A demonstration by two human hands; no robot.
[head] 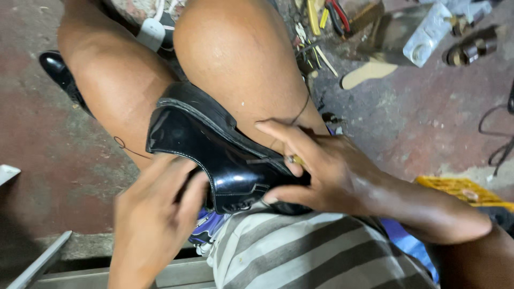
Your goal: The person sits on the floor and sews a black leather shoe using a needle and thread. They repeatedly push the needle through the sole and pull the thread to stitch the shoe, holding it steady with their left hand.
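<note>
Shoe between the knees, hands either side

The shoe (214, 144) lies wedged between the thighs; left hand (155, 214) under its near end, right hand (326, 171) on its right side holding an awl (273, 159). Tools (321, 21) lie on the floor (428, 118) beyond the right knee.

Left hand (152, 225) cupped, fingers curled inward; right hand (321, 171) pinched in a tight grip, forefinger extended.

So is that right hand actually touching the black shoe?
Touching: the head view shows the right hand with fingers pressed on the glossy black shoe.
</note>
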